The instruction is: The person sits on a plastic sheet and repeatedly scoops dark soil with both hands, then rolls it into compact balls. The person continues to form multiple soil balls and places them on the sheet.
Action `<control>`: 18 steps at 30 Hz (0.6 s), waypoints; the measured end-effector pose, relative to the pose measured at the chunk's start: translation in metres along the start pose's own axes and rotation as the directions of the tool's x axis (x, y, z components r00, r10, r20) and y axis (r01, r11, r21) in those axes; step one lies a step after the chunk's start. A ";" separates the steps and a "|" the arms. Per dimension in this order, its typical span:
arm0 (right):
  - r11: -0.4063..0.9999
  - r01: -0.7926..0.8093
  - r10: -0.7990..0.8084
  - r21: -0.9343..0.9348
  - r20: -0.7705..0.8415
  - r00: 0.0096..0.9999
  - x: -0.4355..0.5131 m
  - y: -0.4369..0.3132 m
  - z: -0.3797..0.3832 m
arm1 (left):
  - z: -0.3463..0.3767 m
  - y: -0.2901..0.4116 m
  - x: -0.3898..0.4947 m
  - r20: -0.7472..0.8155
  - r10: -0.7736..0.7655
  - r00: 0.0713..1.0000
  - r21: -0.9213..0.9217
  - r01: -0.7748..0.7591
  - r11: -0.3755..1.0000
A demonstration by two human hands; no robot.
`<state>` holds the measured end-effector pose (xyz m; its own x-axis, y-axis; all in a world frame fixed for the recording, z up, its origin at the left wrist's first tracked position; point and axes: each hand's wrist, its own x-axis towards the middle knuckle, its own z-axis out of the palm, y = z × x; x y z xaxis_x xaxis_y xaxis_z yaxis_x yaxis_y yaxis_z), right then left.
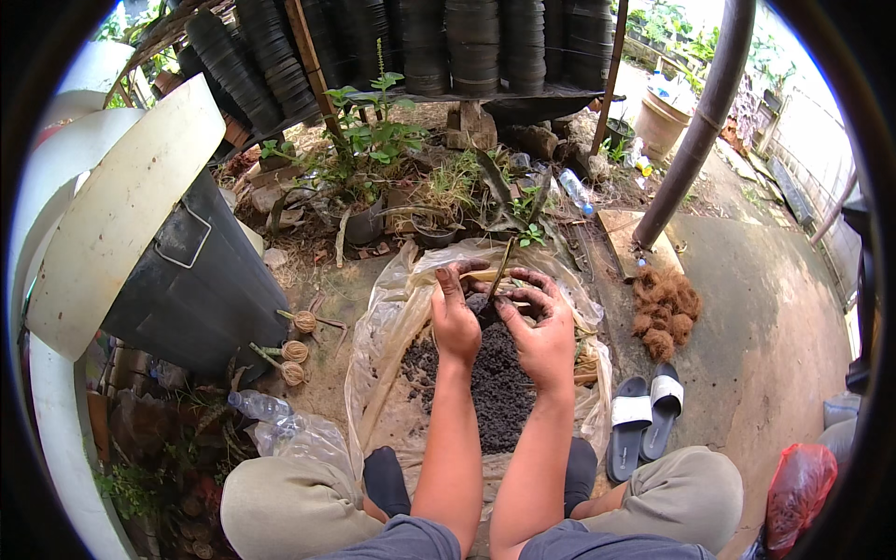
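Observation:
Dirt-smeared, my left hand (456, 325) cups the left side of a dark clump of soil (479, 304). A plant cutting's stem (501, 269) rises from the clump, tilted a little to the right. My right hand (546, 332) presses its thumb and fingers against the clump at the foot of the stem. Fingers partly hide the clump's far side. Below both hands, a heap of dark, crumbly soil (498, 392) lies on a crumpled clear plastic sheet (367, 364) between my feet.
Left of the sheet lie several string-wrapped balls with stems (295, 351), beside a black bin (203, 280). A plastic bottle (262, 406) is nearer me. Brown fibre (665, 308) and slide sandals (630, 427) lie to the right. Beyond stand potted plants (364, 222) and stacked black pots (472, 45).

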<state>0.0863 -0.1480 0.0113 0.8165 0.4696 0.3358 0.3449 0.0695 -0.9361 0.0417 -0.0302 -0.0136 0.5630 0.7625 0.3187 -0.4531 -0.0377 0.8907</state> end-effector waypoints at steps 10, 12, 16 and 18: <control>0.998 0.058 -0.058 0.003 0.017 0.998 -0.001 -0.004 0.000 | -0.004 -0.008 0.001 -0.197 -0.113 0.974 0.062 0.128 0.990; 0.984 0.126 -0.124 -0.124 0.027 0.992 -0.001 -0.003 0.001 | -0.005 -0.010 0.002 -0.223 -0.115 0.968 0.076 0.135 0.988; 0.970 0.142 -0.140 -0.196 0.021 0.990 -0.001 0.001 0.007 | -0.004 -0.013 0.003 -0.242 -0.115 0.963 0.070 0.136 0.988; 0.965 0.149 -0.149 -0.217 0.016 0.989 -0.002 0.003 0.010 | -0.003 -0.012 0.003 -0.237 -0.135 0.962 0.066 0.154 0.986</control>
<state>0.0813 -0.1399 0.0072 0.7484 0.4679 0.4700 0.5549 -0.0538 -0.8302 0.0466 -0.0253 -0.0249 0.4392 0.8916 0.1098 -0.3139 0.0378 0.9487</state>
